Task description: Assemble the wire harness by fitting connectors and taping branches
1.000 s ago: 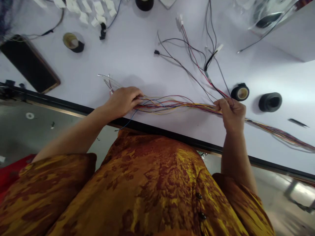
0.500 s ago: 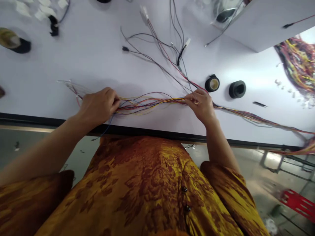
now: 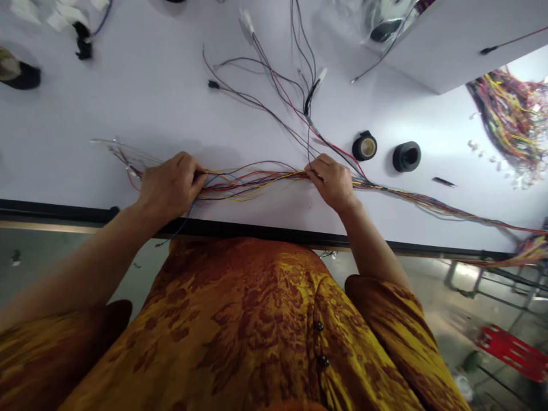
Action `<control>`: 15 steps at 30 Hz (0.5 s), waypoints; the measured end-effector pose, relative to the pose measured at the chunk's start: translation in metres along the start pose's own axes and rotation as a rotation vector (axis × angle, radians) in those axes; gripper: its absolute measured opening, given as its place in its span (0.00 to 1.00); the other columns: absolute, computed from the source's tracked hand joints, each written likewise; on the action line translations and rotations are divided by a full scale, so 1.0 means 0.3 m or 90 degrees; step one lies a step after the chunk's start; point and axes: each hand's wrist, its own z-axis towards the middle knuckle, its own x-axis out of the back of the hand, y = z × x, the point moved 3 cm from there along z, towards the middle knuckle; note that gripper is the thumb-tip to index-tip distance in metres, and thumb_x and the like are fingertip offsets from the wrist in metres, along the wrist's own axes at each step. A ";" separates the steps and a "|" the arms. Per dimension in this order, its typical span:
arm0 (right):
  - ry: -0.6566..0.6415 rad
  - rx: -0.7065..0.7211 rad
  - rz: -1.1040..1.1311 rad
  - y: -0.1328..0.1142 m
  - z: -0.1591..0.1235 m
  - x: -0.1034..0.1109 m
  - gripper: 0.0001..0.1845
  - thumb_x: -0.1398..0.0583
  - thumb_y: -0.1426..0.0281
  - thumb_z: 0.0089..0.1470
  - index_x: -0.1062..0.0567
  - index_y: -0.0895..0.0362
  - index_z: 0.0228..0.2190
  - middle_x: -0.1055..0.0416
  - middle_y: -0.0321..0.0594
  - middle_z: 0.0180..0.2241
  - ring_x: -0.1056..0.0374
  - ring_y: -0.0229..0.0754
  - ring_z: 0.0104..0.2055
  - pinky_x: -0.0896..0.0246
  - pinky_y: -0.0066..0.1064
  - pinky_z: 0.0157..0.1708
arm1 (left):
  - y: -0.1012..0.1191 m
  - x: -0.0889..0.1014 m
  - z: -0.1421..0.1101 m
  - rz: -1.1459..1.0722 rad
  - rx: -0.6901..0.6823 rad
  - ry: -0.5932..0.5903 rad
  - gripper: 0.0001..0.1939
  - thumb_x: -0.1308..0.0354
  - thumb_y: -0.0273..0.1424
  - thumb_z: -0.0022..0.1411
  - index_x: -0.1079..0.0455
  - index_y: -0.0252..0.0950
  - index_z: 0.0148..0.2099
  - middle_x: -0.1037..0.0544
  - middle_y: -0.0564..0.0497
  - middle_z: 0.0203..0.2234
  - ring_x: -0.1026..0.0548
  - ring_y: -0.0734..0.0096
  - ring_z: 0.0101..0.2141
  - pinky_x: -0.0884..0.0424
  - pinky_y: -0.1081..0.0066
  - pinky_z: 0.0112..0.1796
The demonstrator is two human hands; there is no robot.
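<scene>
A long bundle of thin coloured wires (image 3: 257,178) lies along the near side of the white table (image 3: 128,103). My left hand (image 3: 171,184) is closed over the bundle near its left end, where loose wire tips fan out. My right hand (image 3: 331,180) pinches the same bundle further right. Between the two hands the wires sag apart in a loose spread. Past my right hand the bundle runs on to the right edge of the table.
Two black tape rolls (image 3: 364,146) (image 3: 406,156) sit just beyond my right hand. Thin black and red leads with connectors (image 3: 299,97) lie further back. A heap of coloured wires (image 3: 509,114) is at far right, a white box (image 3: 462,40) behind, another roll (image 3: 17,71) far left.
My right hand has slid left along the bundle, closer to my left hand. The view has swung right, bringing the wire heap at right into sight.
</scene>
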 end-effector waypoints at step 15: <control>0.014 0.026 0.098 -0.003 0.010 -0.017 0.08 0.44 0.69 0.61 0.27 0.57 0.33 0.30 0.41 0.37 0.36 0.38 0.34 0.43 0.31 0.33 | 0.004 -0.012 -0.004 -0.012 0.003 0.041 0.12 0.50 0.35 0.71 0.31 0.33 0.48 0.24 0.45 0.45 0.25 0.62 0.44 0.36 0.68 0.34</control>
